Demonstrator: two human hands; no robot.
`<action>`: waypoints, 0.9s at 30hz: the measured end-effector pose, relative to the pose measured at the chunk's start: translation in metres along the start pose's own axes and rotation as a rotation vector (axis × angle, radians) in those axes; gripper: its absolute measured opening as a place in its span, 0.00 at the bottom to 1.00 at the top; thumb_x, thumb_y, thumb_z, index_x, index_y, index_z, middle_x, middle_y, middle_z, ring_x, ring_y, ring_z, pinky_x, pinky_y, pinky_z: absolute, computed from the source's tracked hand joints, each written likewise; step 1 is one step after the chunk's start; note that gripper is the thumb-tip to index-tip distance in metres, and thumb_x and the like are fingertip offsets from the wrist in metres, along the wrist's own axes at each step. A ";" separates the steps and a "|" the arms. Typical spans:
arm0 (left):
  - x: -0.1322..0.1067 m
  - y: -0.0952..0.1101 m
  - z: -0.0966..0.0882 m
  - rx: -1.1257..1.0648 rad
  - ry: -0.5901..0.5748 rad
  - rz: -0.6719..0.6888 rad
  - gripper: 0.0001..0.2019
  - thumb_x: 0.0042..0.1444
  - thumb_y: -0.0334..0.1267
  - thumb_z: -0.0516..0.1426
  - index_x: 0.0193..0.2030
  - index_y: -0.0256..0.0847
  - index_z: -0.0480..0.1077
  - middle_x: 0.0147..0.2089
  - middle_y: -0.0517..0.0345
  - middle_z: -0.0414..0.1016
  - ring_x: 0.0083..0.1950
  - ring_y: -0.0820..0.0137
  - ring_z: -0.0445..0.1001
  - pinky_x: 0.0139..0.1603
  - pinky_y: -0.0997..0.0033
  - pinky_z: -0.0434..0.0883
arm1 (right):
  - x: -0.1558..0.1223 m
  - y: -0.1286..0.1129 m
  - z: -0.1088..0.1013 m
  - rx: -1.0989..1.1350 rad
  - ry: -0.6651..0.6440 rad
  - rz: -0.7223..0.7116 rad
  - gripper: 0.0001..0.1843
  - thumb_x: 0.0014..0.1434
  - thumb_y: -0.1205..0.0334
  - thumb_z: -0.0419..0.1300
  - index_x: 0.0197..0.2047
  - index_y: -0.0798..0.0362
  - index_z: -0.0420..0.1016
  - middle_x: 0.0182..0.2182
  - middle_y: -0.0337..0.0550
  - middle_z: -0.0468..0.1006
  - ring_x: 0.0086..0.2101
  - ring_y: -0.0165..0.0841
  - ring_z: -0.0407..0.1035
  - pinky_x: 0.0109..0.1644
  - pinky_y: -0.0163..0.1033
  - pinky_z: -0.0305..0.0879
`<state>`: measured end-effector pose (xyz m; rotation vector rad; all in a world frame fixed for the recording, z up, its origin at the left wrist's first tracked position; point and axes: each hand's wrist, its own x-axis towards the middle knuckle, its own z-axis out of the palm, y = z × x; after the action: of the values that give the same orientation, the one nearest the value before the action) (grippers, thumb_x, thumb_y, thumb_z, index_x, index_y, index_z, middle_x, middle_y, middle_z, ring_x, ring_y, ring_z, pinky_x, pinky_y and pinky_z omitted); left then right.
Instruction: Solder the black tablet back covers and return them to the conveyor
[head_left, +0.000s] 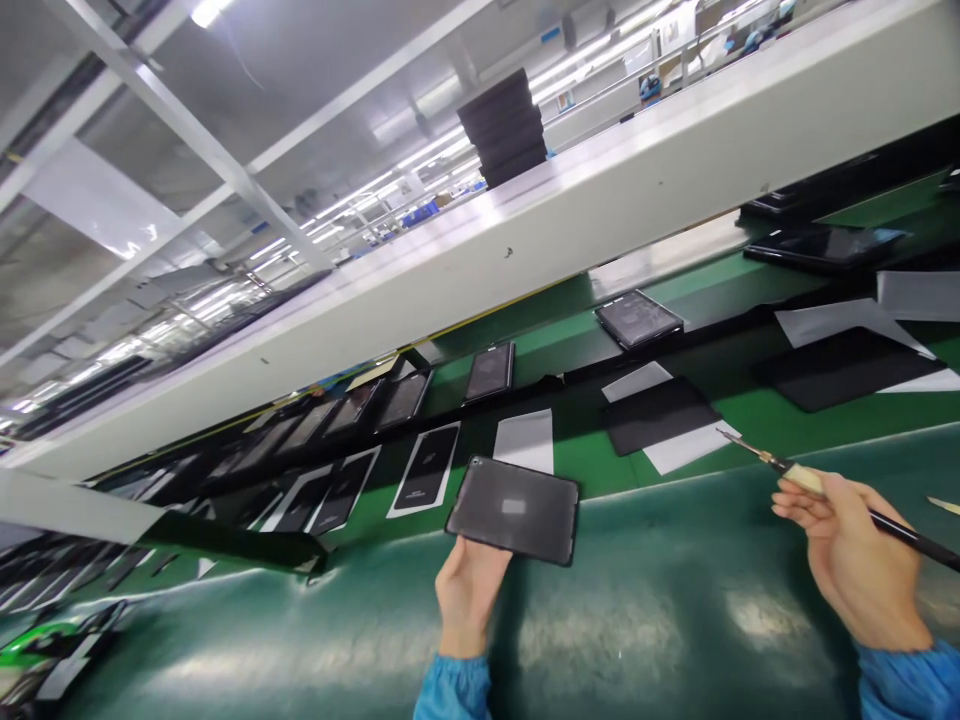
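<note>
My left hand point(474, 590) grips the lower edge of a dark tablet case point(517, 510), its broad face tilted up toward me. The case has a small camera hole at its upper left corner and a pale rectangle at its centre. Off to the right, my right hand point(855, 560) is closed around a slim soldering iron point(799, 475) with a light-coloured grip and a black rear end. Its thin metal tip points left, near a black sheet point(660, 415) lying on white paper. Tip and tablet case are well apart.
A green conveyor belt point(604, 480) runs across, carrying several dark panels such as a black panel on white paper point(427, 468). Behind it, framed tablet-like pieces point(639, 318) sit along a ledge. A white beam point(465, 270) crosses above, with a black stack point(504, 130) on it.
</note>
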<state>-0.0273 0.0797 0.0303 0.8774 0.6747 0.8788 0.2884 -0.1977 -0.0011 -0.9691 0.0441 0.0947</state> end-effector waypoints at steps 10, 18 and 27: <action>-0.044 0.019 -0.021 0.329 0.028 -0.336 0.22 0.45 0.36 0.72 0.49 0.40 0.79 0.45 0.47 0.84 0.44 0.56 0.83 0.43 0.64 0.79 | -0.014 0.010 0.008 -0.105 -0.075 -0.007 0.18 0.50 0.53 0.73 0.38 0.58 0.79 0.26 0.47 0.81 0.21 0.33 0.75 0.21 0.34 0.72; -0.034 -0.061 0.051 0.167 -0.038 -0.214 0.27 0.43 0.38 0.72 0.51 0.39 0.75 0.50 0.47 0.83 0.50 0.56 0.81 0.55 0.60 0.74 | -0.033 0.021 0.020 -0.050 -0.280 0.301 0.23 0.48 0.55 0.76 0.46 0.53 0.80 0.28 0.43 0.80 0.26 0.29 0.72 0.25 0.31 0.69; -0.051 -0.089 0.082 0.155 -0.191 -0.349 0.22 0.52 0.44 0.68 0.49 0.39 0.68 0.32 0.57 0.82 0.28 0.70 0.78 0.32 0.73 0.74 | -0.045 0.023 0.020 -0.155 -0.433 0.142 0.19 0.62 0.45 0.64 0.41 0.54 0.79 0.25 0.41 0.78 0.22 0.30 0.71 0.23 0.35 0.69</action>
<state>0.0459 -0.0249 -0.0001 0.9331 0.7087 0.4287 0.2409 -0.1712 -0.0056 -1.0821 -0.2972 0.4422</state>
